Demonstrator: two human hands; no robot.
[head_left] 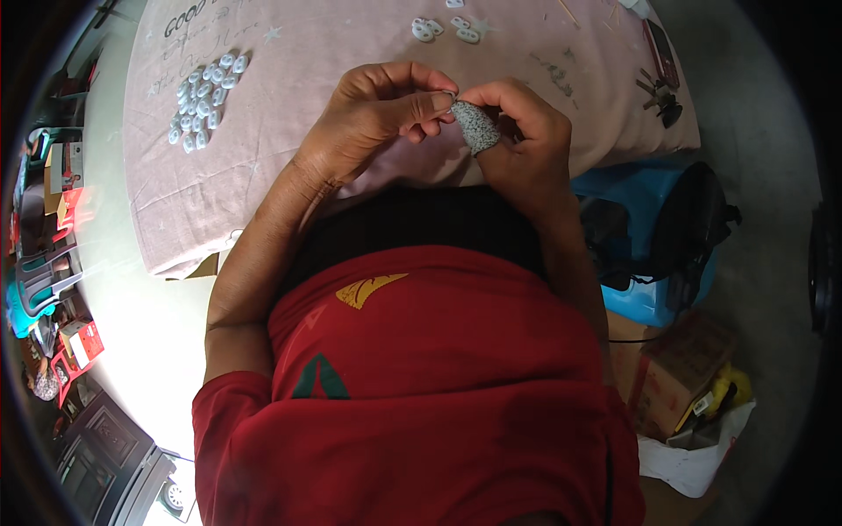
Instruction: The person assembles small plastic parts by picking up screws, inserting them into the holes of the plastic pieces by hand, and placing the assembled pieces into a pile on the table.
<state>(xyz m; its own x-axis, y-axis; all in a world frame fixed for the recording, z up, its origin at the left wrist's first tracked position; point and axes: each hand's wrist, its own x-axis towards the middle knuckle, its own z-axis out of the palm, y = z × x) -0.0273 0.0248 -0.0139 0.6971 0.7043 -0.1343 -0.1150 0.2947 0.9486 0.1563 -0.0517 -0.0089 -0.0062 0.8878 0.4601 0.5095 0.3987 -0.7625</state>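
Observation:
Above the near edge of the cloth-covered table, my two hands meet at the fingertips. My left hand (373, 110) is closed in a pinch, thumb against index finger, on something too small to make out. Over the thumb of my right hand (535, 140) sits a grey speckled fabric cover (475, 129). The right index finger bends over to the tip of this cover, beside the left pinch, and those fingers are closed too. Whatever lies between the fingertips is mostly hidden.
A pink printed cloth (289, 131) covers the table. Many small white oval pieces (203, 96) lie at left, with several more white pieces (424, 31) at the far middle. Keys (662, 98) and a phone (660, 54) rest at right. Below stand a blue plastic seat (645, 302) and cardboard box (680, 377).

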